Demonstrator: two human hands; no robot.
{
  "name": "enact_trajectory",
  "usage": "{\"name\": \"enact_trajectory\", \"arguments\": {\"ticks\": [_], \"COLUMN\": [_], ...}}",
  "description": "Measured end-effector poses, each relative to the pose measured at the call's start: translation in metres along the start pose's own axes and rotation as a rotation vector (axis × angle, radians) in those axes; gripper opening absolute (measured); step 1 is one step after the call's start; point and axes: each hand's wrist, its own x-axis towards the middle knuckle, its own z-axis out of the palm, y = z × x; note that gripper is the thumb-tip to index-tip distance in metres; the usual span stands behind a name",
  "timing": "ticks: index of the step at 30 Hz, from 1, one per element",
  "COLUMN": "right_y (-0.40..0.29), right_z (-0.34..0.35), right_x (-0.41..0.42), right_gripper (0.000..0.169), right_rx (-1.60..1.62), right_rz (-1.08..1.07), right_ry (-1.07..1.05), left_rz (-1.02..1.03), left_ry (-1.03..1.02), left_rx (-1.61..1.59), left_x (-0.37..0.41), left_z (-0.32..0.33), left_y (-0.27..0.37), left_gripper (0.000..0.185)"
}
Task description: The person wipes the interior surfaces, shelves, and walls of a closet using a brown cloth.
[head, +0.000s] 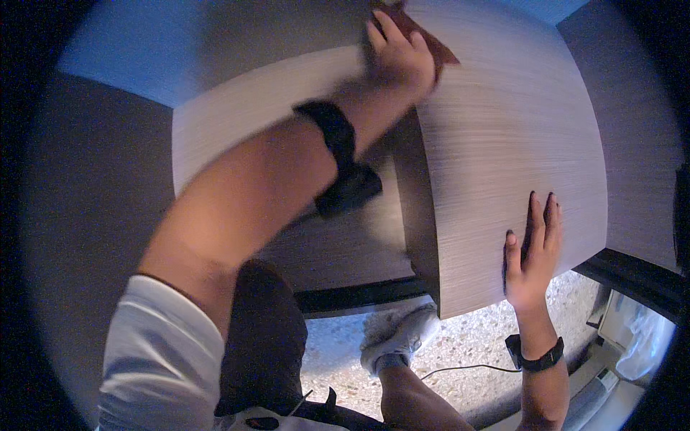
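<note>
My left hand (401, 56) reaches up to the top of the view and presses a reddish-brown cloth (444, 56) against a pale wood-grain panel (512, 129). The hand is slightly blurred, and it covers part of the cloth. Lower on the same panel, to the right, my right hand (533, 258) lies against the surface with its fingers stretched out and nothing in it. The panel's darker left edge (423, 215) stands out from a recessed wood-grain surface (329, 248) behind my left forearm. Both wrists wear black straps.
Below the panel is a speckled floor (463, 345), where one white shoe (401, 334) rests. A thin black cable (474, 367) crosses it. Clear plastic wrapping (641, 339) lies at the lower right. Dark side panels (630, 134) flank the right.
</note>
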Motion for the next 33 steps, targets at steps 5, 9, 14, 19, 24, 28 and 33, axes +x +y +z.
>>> {"name": "enact_trajectory", "arguments": {"ticks": [5,9,14,19,24,28,33], "right_y": [-0.002,0.0,0.004,0.002,0.001,-0.002,-0.003], "right_z": [-0.003,0.0,0.006,0.001,0.001,-0.003,-0.002], "right_x": [0.005,0.009,0.005,0.003,0.0,0.0,0.002], "right_gripper": [0.06,0.061,0.062,0.062,0.064,0.063,0.062], "right_rx": [-0.006,0.016,-0.008,-0.015,-0.037,-0.014,0.016], "right_rz": [0.036,-0.001,0.041,0.03,0.019,0.021,0.018], "right_ry": [-0.062,-0.065,-0.067,-0.058,-0.051,-0.057,-0.045], "left_rz": [-0.099,-0.091,0.126,-0.127,-0.825,-1.136,-1.202], "left_ry": [-0.497,-0.471,-0.562,-0.947,-1.291,-1.254,-1.138], "left_rx": [0.459,0.401,0.128,-0.213,-0.715,-0.901,-0.86], "left_x": [0.115,0.135,0.058,-0.061,-0.169,-0.204,-0.177], "left_z": [0.015,0.012,-0.038,-0.153,-0.161,-0.145,-0.113], "left_y": [-0.01,-0.018,-0.007,0.024,0.036,0.033,-0.016], "left_gripper": [0.075,0.071,0.057,0.045,0.035,0.029,0.027]}}
